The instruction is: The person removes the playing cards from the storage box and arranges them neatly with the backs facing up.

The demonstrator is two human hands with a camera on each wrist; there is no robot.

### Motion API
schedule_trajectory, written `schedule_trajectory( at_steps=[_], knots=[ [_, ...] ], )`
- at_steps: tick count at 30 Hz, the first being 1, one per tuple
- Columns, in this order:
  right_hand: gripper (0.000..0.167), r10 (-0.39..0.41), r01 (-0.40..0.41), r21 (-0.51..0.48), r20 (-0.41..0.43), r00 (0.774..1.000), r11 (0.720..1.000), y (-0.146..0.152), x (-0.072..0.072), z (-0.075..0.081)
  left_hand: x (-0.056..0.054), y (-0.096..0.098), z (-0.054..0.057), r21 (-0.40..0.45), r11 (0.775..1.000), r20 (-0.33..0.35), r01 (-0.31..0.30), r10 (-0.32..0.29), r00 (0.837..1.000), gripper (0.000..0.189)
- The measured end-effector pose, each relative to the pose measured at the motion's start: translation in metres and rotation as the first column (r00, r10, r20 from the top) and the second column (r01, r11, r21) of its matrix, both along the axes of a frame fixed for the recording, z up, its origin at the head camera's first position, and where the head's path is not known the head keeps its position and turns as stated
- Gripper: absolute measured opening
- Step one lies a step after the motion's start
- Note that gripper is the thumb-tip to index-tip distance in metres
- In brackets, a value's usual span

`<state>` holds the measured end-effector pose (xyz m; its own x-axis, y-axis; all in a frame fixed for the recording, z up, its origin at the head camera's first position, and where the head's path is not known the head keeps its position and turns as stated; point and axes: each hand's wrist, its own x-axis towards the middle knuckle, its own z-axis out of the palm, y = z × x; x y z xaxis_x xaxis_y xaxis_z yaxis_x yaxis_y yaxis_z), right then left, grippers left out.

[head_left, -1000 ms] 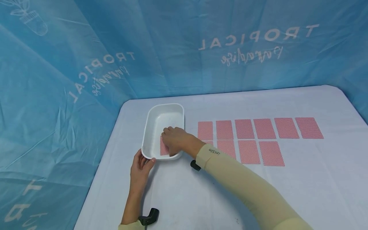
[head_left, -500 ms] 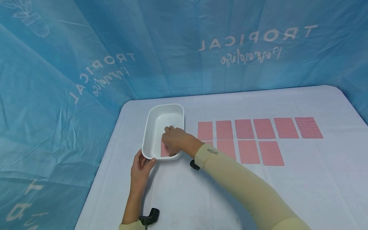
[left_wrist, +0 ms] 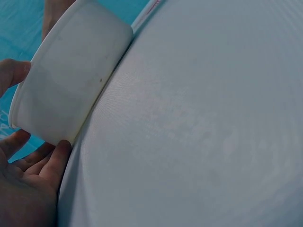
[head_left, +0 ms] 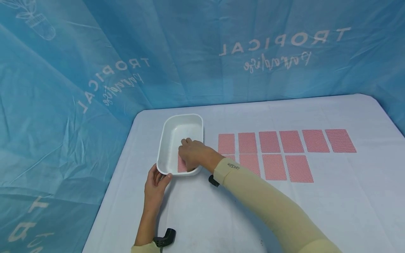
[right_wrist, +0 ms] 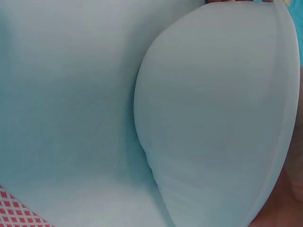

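Note:
A white plastic tub (head_left: 171, 140) stands at the left of the table. My left hand (head_left: 154, 189) holds its near left corner. In the left wrist view, the thumb (left_wrist: 14, 73) is at the rim and the fingers (left_wrist: 56, 161) touch the wall lower down. My right hand (head_left: 193, 153) reaches into the tub with curled fingers over a red-patterned playing card (head_left: 181, 164). The card's left part shows beside the hand; the fingertips are hidden. In the right wrist view the tub wall (right_wrist: 213, 104) covers most of the hand.
Two rows of face-down playing cards (head_left: 268, 142) lie right of the tub, partly behind the right sleeve (head_left: 253, 189). The white-covered table (head_left: 196, 214) meets a blue curtain (head_left: 190, 52) at the back and left. A black wrist camera (head_left: 165, 238) sits at each wrist.
The card in the tub has shifted very slightly right and nearer under the right hand. Both hands otherwise stay almost in place, and the card rows are unchanged.

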<state>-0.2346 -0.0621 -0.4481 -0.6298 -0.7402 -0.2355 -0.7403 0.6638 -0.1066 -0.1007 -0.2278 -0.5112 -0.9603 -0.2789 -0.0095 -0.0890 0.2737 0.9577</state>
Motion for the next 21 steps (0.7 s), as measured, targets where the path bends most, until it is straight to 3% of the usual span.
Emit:
schedule_trajectory(
  at_steps=[11, 17, 21],
  knots=[
    [0.039, -0.04, 0.039, 0.012, 0.069, 0.997, 0.999, -0.0026, -0.0014, 0.0015, 0.0, -0.0007, -0.003, -0.017, 1.0, 0.012, -0.015, 0.016, 1.0, 0.074],
    [0.053, -0.063, 0.061, 0.027, 0.079, 0.995, 0.998, -0.0024, -0.0006, 0.0031, -0.0001, 0.0003, -0.0014, -0.001, 1.0, 0.029, -0.014, 0.014, 0.999, 0.073],
    [0.052, -0.053, 0.052, 0.02, 0.078, 0.995, 0.998, -0.0022, -0.0003, 0.0039, 0.0008, 0.0003, 0.0006, -0.005, 1.0, 0.031, -0.01, 0.01, 0.999, 0.073]
  ],
)
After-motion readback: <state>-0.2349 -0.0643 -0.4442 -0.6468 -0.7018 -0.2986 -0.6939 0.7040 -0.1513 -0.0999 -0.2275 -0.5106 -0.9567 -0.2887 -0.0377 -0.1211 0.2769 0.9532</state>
